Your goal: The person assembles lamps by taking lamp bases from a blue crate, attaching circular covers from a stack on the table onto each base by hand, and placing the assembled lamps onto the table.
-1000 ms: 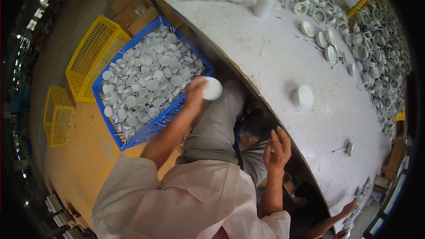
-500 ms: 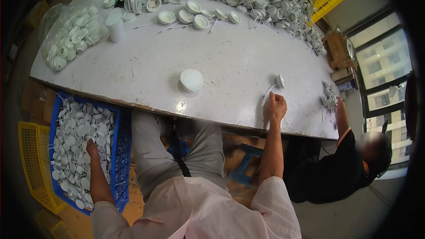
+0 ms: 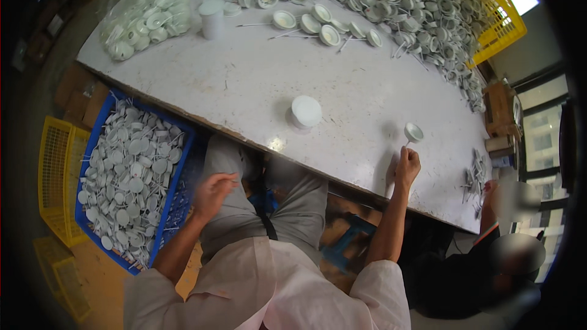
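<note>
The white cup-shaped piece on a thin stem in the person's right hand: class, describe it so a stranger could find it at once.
Start at the big white table. Near its front edge, the right hand holds up a small white cup on a stem. Unlike the heaped cups at the table's far end, it stands alone, right of the lone round white lid.

Motion blurs the left hand (image 3: 214,192), hiding what its grip holds.

Long white worktable (image 3: 257,79) with scuffed top, orange-brown floor (image 3: 101,269) below, yellow plastic mesh crates (image 3: 56,171) at left, another yellow crate (image 3: 489,12) far right, dark-framed windows (image 3: 538,140) on right, daylight from them
</note>
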A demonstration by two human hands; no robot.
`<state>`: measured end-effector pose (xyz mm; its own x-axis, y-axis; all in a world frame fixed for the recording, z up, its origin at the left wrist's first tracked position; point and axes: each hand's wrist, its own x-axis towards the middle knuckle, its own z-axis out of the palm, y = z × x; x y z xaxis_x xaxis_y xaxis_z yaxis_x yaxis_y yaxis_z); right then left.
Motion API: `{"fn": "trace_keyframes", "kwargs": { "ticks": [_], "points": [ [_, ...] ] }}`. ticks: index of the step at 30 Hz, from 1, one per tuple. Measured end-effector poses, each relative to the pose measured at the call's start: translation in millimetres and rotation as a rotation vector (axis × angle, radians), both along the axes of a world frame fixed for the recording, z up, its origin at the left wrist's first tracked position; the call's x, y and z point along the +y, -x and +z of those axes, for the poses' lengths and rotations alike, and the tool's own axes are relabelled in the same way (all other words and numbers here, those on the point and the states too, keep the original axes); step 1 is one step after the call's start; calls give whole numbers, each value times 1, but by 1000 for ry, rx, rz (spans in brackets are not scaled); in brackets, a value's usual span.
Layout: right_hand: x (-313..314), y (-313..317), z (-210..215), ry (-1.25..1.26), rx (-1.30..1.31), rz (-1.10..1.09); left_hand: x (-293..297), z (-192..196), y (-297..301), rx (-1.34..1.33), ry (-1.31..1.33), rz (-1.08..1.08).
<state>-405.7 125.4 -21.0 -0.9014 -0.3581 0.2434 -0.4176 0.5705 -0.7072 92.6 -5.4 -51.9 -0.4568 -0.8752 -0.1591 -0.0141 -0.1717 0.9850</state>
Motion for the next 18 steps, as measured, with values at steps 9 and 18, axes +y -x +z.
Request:
{"fn": "trace_keyframes", "kwargs": {
  "ticks": [9, 18],
  "points": [
    [-16, -243, 24, 456, -727, 697, 19, 66, 121, 392, -103, -232],
    [-59, -233, 27, 296, -686, 718, 11, 46, 76, 95, 129, 70]
  ]
}}
